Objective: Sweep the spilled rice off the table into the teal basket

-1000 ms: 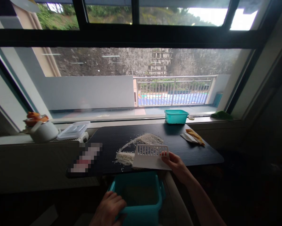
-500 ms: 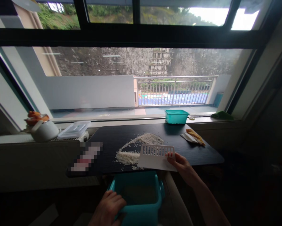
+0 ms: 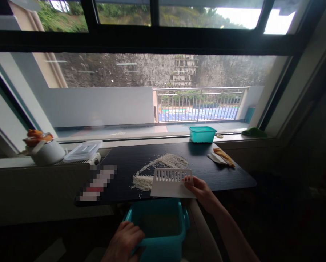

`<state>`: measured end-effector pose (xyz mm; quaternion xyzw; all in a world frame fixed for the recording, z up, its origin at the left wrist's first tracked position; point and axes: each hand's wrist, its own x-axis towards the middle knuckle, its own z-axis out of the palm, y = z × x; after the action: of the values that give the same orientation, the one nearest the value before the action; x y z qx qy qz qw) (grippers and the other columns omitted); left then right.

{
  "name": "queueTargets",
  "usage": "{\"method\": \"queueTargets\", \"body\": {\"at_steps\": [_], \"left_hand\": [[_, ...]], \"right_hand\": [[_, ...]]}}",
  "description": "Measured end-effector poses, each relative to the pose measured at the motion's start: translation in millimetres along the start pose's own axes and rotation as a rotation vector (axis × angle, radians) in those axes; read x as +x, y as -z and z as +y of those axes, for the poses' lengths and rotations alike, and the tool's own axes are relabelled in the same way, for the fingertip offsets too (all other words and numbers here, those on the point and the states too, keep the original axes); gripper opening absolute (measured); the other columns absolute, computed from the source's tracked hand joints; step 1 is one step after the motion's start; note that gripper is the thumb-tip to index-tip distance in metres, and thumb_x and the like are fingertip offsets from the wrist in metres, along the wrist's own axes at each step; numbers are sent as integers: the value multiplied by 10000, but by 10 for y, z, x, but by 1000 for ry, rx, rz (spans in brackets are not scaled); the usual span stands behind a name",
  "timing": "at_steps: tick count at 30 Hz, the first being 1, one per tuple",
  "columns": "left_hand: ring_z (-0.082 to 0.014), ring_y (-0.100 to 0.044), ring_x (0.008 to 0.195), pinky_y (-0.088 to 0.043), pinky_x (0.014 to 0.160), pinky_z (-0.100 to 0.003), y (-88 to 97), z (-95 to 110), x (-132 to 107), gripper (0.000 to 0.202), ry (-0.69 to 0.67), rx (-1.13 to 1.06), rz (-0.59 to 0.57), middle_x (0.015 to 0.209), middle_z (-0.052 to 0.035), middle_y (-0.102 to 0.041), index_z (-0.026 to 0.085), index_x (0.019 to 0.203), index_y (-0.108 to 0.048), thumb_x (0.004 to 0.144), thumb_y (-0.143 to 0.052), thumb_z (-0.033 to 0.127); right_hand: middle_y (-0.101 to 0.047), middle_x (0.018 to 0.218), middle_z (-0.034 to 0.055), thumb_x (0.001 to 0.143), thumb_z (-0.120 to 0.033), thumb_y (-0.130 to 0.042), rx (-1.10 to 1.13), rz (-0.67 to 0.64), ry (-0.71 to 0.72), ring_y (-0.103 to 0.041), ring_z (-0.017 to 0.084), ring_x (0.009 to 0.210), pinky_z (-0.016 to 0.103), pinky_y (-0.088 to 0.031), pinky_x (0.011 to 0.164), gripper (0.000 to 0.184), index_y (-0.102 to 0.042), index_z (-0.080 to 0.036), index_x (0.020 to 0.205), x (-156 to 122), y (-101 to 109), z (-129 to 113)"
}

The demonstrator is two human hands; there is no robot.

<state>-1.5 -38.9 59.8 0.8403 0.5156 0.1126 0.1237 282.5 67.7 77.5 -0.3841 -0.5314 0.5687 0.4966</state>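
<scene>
The right hand (image 3: 202, 191) pinches a white scraper (image 3: 169, 189) at the near edge of the table (image 3: 222, 179), by some white grains (image 3: 143, 183). The left hand (image 3: 127, 238) grips a green tub (image 3: 164, 248) below that edge.

View taken from wearer's head, close behind near edge of table (image 3: 228, 177); aimed forward and down; window (image 3: 152, 40) faced past far edge.

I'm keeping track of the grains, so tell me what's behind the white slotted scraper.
Through the slots of the scraper show grains, the dark table and fingertips of the right hand. Whatever lies behind its solid lower part is covered.
</scene>
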Motion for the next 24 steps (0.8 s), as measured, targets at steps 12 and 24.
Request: {"method": "queueTargets", "body": {"at_steps": [12, 24], "left_hand": [[-201, -585, 786, -402, 851, -377, 14, -1, 13, 59, -4, 4, 22, 769, 6, -644, 210, 708, -583, 744, -547, 179], [-207, -593, 804, -405, 853, -383, 34, -51, -1, 72, -5, 21, 3, 788, -1, -641, 206, 736, -586, 739, -540, 152]], "right_hand": [[-680, 840, 23, 715, -459, -696, -20, 10, 58, -590, 207, 794, 304, -462, 703, 321, -678, -198, 900, 151, -122, -28], [-684, 813, 36, 653, -506, -721, -16, 35, 45, -607, 233, 785, 347, -484, 711, 394, -686, -192, 888, 271, -229, 13]]}}
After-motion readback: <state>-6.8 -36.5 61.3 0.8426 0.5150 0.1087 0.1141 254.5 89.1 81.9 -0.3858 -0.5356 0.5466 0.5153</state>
